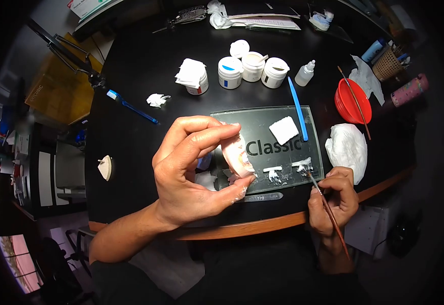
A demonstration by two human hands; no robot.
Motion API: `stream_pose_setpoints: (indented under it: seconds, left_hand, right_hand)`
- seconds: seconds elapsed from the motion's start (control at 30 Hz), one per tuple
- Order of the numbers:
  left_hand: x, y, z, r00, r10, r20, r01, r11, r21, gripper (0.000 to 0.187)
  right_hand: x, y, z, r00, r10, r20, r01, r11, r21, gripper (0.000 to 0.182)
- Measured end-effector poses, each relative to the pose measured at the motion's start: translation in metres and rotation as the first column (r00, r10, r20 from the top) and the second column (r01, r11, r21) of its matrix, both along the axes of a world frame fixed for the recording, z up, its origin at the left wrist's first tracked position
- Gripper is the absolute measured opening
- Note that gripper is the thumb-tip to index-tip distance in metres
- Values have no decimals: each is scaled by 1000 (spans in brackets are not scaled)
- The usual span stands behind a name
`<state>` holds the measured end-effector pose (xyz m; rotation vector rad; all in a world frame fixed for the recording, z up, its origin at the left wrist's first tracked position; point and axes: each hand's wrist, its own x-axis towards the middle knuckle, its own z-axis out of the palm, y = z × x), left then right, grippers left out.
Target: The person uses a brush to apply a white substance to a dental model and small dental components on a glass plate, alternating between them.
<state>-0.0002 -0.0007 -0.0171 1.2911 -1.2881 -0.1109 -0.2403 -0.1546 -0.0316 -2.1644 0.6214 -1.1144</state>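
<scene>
My left hand (189, 165) pinches a pale pinkish dental cast (234, 152) between thumb and fingers, above a glass slab (252, 116) printed "Classic". White residue marks my thumb. In my right hand (338, 201) is a thin paintbrush (328, 207) with a reddish-brown handle, its tip at a dab of white paste (302, 164) on the slab. A second dab of white paste (273, 173) lies to its left. Farther back on the slab rest a folded white pad (284, 130) and a blue stick (298, 109). A clear spatula (263, 197) lies along the slab's front edge.
Behind the slab stand white jars (230, 76) and a dropper bottle (305, 74). A red bowl (349, 104) with another brush across it and a crumpled tissue (347, 150) are at right. A blue pen (133, 108) and a small cream-coloured piece (104, 168) lie left.
</scene>
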Motion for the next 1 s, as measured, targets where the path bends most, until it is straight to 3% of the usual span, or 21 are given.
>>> stream_pose_setpoints:
  seconds: [0.03,0.13,0.5,1.0]
  left_hand:
    - [-1,0,0,1000,6,-16,-6,1000,5,70]
    - [-1,1,1,999,27,-46,-26,999,19,71]
    - [-2,1,6,994,81,-70,-77,995,65,68]
    - [-4,1,6,993,90,-82,-84,993,83,66]
  right_hand:
    - [1,3,0,998,-15,61,12,998,54,18]
    - [-4,-14,5,993,120,23,-115,982,-149,17]
    - [-8,-15,6,991,128,-38,-129,991,-35,11]
    - [-7,-14,-4,993,112,20,-111,992,-60,10]
